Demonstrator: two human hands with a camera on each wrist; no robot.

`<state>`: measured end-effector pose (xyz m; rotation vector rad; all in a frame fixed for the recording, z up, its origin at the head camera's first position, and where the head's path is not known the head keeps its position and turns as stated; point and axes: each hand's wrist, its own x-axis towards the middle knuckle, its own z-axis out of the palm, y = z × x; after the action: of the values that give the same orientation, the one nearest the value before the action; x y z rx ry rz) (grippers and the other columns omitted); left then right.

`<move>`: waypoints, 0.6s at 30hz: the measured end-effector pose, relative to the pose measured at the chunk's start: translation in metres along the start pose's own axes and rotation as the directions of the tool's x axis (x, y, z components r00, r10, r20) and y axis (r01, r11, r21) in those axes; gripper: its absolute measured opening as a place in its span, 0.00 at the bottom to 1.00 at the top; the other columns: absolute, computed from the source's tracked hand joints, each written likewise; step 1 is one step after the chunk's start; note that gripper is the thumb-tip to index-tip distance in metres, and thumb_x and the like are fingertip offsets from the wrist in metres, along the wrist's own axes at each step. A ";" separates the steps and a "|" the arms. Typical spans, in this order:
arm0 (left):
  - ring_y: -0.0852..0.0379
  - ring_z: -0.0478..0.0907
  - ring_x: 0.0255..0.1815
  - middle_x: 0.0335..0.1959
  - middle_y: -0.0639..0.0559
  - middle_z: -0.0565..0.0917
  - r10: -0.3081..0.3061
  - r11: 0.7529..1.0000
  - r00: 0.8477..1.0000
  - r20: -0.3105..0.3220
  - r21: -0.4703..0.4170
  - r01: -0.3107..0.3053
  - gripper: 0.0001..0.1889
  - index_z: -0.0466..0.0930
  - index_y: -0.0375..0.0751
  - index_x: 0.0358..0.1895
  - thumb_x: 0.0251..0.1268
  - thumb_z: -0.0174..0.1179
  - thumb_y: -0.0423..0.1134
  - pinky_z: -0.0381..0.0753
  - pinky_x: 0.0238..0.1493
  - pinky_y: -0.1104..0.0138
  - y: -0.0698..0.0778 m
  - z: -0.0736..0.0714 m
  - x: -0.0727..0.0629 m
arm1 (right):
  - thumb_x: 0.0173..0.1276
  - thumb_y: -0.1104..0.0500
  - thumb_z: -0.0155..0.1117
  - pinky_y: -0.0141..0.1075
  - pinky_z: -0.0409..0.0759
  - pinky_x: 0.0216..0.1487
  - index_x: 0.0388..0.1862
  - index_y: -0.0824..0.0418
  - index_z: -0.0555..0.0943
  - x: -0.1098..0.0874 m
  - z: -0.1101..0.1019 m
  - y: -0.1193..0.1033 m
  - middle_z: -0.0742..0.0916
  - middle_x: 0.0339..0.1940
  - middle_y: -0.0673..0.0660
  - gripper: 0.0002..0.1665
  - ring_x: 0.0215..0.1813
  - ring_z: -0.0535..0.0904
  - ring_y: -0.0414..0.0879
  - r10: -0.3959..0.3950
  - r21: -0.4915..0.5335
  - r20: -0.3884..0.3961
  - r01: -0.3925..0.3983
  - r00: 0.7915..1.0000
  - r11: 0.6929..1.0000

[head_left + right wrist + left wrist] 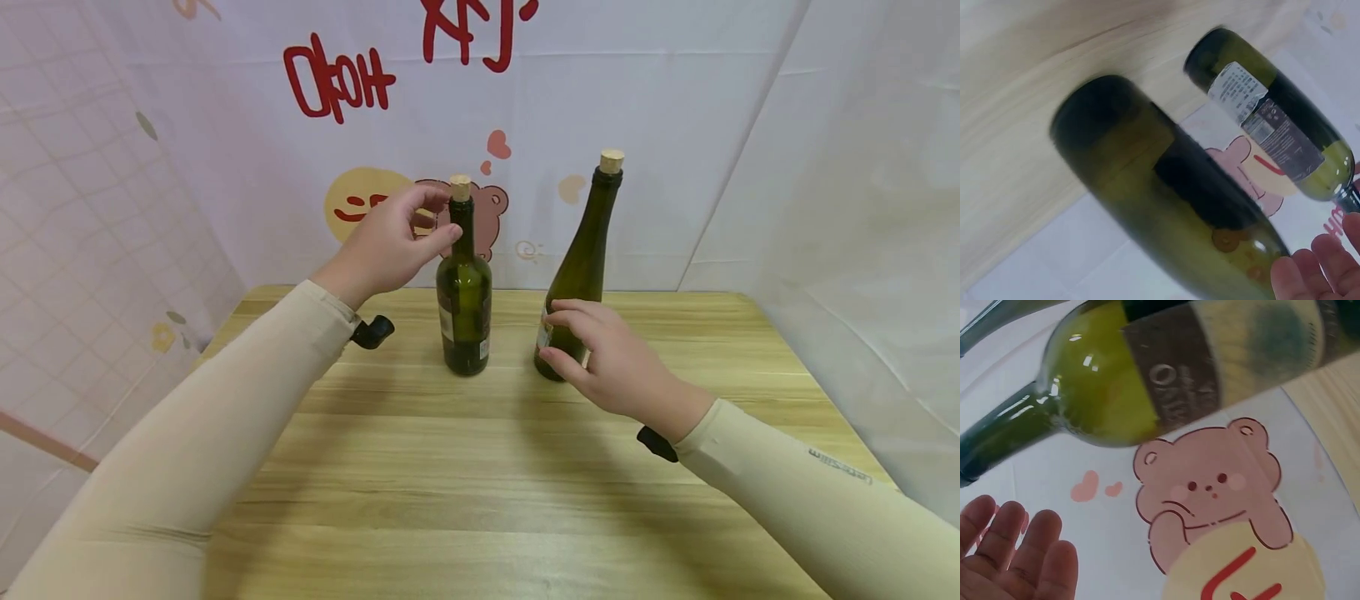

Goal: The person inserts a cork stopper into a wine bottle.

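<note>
Two green glass bottles stand on a wooden table. My left hand [390, 242] is at the neck of the left bottle [467, 287], thumb and fingers spread either side of it just below its cork [460, 188]. In the left wrist view its fingers [1044, 550] are loosely bent, apart from the neck. My right hand [611, 358] is beside the lower body of the slimmer right bottle [581, 262], fingers gently curved and not closed around it. That bottle, also topped by a cork [611, 162], slants right in the head view.
The wooden table [450, 483] ends just behind the bottles. A pale cloth backdrop [637, 92] with red lettering and a cartoon bear hangs behind, and more cloth [847, 208] hangs along the right side. A small black wrist device [372, 332] sits under the left sleeve's cuff.
</note>
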<state>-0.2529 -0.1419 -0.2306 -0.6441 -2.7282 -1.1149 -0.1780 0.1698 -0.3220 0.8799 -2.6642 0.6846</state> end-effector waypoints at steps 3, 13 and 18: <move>0.48 0.74 0.74 0.75 0.52 0.73 0.016 1.000 1.000 0.021 0.027 -0.016 0.33 0.66 0.48 0.78 0.77 0.60 0.56 0.75 0.75 0.50 -0.007 -0.001 -0.003 | 0.76 0.54 0.68 0.60 0.71 0.75 0.63 0.68 0.81 -0.005 -0.004 0.005 0.80 0.72 0.67 0.24 0.75 0.73 0.65 -0.003 -0.010 -0.027 0.003 1.000 1.000; 0.46 0.66 0.81 0.81 0.51 0.68 0.003 0.987 0.998 0.056 0.162 -0.012 0.40 0.61 0.47 0.82 0.76 0.59 0.61 0.66 0.80 0.45 -0.028 0.001 -0.019 | 0.75 0.57 0.69 0.62 0.74 0.71 0.61 0.70 0.82 -0.016 -0.013 0.020 0.81 0.69 0.68 0.22 0.72 0.76 0.67 -0.013 -0.036 -0.081 0.011 0.997 0.999; 0.44 0.61 0.84 0.83 0.49 0.65 -0.005 0.971 0.997 0.075 0.237 -0.013 0.43 0.58 0.48 0.84 0.74 0.60 0.63 0.63 0.81 0.42 -0.037 0.001 -0.027 | 0.73 0.59 0.70 0.62 0.76 0.68 0.59 0.71 0.82 -0.020 -0.017 0.032 0.83 0.67 0.67 0.22 0.69 0.78 0.67 -0.030 -0.045 -0.129 0.025 0.991 0.999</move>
<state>-0.2441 -0.1735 -0.2625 -0.6664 -2.8601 -0.7588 -0.1803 0.2106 -0.3256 0.8296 -2.5372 0.6516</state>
